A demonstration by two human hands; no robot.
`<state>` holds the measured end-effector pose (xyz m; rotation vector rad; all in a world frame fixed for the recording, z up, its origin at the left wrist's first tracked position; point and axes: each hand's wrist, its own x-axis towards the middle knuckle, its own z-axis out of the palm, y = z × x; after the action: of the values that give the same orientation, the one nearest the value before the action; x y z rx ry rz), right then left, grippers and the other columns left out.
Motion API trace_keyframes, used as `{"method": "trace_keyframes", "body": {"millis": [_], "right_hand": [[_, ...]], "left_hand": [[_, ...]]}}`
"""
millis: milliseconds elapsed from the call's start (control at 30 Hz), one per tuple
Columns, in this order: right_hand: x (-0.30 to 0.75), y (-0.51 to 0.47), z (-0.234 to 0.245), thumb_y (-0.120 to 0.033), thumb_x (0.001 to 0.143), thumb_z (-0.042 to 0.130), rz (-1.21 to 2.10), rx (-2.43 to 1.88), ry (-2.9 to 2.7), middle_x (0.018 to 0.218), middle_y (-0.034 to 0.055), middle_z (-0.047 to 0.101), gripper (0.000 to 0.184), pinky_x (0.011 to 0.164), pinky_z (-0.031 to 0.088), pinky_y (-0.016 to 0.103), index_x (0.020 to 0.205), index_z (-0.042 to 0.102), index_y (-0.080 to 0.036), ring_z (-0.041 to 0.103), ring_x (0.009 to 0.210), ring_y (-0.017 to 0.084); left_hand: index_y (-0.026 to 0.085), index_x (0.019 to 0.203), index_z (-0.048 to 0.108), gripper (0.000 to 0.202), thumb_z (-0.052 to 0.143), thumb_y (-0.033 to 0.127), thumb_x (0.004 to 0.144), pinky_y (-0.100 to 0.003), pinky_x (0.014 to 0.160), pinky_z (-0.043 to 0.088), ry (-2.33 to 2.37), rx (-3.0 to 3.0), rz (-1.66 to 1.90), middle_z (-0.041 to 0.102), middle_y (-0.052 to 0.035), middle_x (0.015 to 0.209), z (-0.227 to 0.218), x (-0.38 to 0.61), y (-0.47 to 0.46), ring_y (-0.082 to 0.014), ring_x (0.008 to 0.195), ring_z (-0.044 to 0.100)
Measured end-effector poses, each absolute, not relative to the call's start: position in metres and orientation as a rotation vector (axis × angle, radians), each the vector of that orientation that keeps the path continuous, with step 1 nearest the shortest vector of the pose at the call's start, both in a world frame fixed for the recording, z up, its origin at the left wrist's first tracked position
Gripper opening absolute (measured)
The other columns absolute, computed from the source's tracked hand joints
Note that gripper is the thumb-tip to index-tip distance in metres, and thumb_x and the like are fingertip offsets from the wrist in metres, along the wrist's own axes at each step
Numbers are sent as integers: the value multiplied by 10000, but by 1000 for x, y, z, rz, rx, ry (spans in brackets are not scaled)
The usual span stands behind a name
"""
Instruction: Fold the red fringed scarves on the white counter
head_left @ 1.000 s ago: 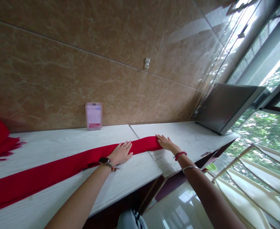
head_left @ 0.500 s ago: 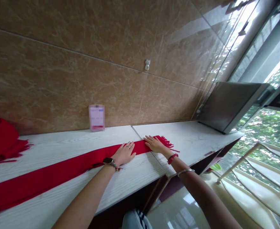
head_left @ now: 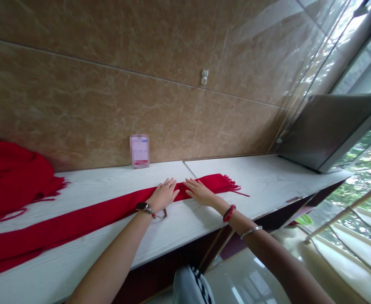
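A long red scarf [head_left: 87,219] lies stretched along the white wooden counter [head_left: 77,261], its fringed end [head_left: 228,182] at the right. My left hand [head_left: 163,195] lies flat on the scarf, fingers spread. Close beside it, my right hand [head_left: 199,192] also rests flat on the cloth with fingers apart. The left wrist wears a watch, the right a red bracelet and a bangle.
A heap of red cloth [head_left: 11,177] sits at the counter's far left. A small pink card [head_left: 139,150] leans against the brown tiled wall. A grey slanted panel [head_left: 327,131] stands at the right end by the window. The counter's front edge runs below my arms.
My right hand has slid left along the scarf from its end towards my left hand, baring the fringe. The left hand stayed roughly in place.
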<state>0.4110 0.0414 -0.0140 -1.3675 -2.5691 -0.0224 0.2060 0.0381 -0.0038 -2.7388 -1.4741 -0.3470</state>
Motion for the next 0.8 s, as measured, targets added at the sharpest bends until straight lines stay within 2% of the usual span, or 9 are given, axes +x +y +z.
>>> {"method": "trace_keyframes", "body": {"millis": [200, 367, 633, 800], "right_hand": [[412, 39, -25, -386, 940, 202, -31, -1374, -2617, 1432, 106, 289, 498, 1039, 246, 457, 1384, 296, -181, 248, 1315, 217], [411, 39, -24, -373, 940, 203, -28, -1370, -2611, 1425, 96, 304, 491, 1040, 250, 443, 1378, 308, -178, 257, 1311, 208], [415, 43, -35, -365, 933, 207, -60, -1359, -2566, 1408, 91, 342, 483, 1027, 272, 451, 1367, 336, -196, 295, 1296, 206], [418, 49, -46, -372, 929, 192, -113, -1324, -2566, 1406, 86, 348, 491, 1014, 296, 444, 1367, 335, -200, 318, 1284, 202]], "left_hand": [[248, 1367, 314, 443, 256, 351, 940, -420, 1048, 229, -1356, -2788, -130, 270, -49, 1448, -5, 163, 23, -221, 1325, 228], [245, 1377, 293, 446, 254, 330, 941, -422, 1041, 242, -1438, -2718, 9, 238, -44, 1460, 5, 120, 4, -222, 1325, 228], [216, 1392, 257, 473, 236, 359, 942, -407, 1058, 234, -1630, -2663, -51, 252, -66, 1454, 8, 51, -39, -206, 1326, 225], [296, 1375, 286, 441, 240, 375, 944, -425, 1075, 178, -1655, -2698, 44, 217, -16, 1469, 12, -4, -60, -206, 1340, 178]]}}
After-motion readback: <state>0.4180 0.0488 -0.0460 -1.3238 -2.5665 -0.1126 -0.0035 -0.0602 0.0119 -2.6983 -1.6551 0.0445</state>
